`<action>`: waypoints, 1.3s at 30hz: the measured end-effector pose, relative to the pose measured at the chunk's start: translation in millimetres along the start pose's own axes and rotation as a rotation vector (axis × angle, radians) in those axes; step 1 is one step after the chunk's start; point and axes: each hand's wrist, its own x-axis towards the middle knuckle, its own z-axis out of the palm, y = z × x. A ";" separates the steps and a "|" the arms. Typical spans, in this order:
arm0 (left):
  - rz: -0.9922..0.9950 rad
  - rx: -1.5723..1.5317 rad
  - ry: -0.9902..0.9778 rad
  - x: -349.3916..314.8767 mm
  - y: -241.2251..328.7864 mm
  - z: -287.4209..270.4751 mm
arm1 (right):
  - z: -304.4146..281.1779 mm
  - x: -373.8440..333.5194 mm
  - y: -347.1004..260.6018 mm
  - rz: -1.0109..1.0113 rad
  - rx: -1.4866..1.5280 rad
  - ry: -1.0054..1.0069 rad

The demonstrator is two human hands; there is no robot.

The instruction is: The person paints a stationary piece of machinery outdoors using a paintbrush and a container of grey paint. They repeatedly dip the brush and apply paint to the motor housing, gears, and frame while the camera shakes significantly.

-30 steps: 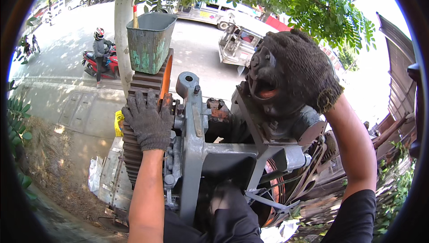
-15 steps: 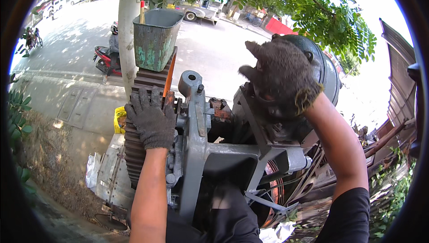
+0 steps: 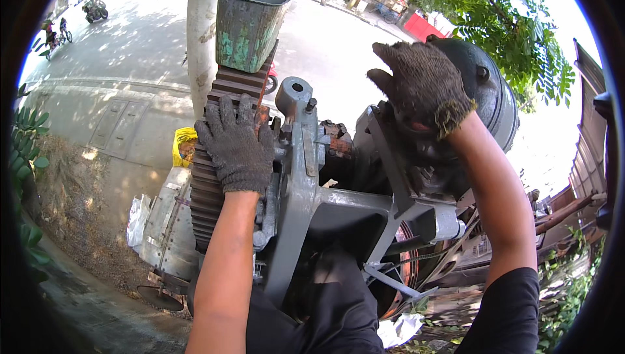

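My left hand, in a dark knitted glove, lies flat with spread fingers on the ridged teeth of a large brown gear. Beside it rises the grey metal frame of a machine, with a round boss and bolts at its top. My right hand, gloved the same way, is raised at the dark rounded motor housing on the right. Its thumb and fingers are apart and point left, with nothing visible in them. Whether its palm touches the housing cannot be told.
A weathered green-grey bucket with a red-tipped wooden handle stands behind the gear, beside a pale pole. A yellow bag lies left of the gear. Leafy branches hang over the motor. Motorcycles travel along the road beyond.
The view has shifted, so the machine sits farther right. My left hand stays on the gear. My right hand has turned slightly at the motor. The red scooter has passed behind the bucket.
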 end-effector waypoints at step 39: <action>-0.003 -0.046 -0.037 0.0 -2.0 1.2 | 1.0 -63.8 -47.8 -0.322 -0.348 -0.608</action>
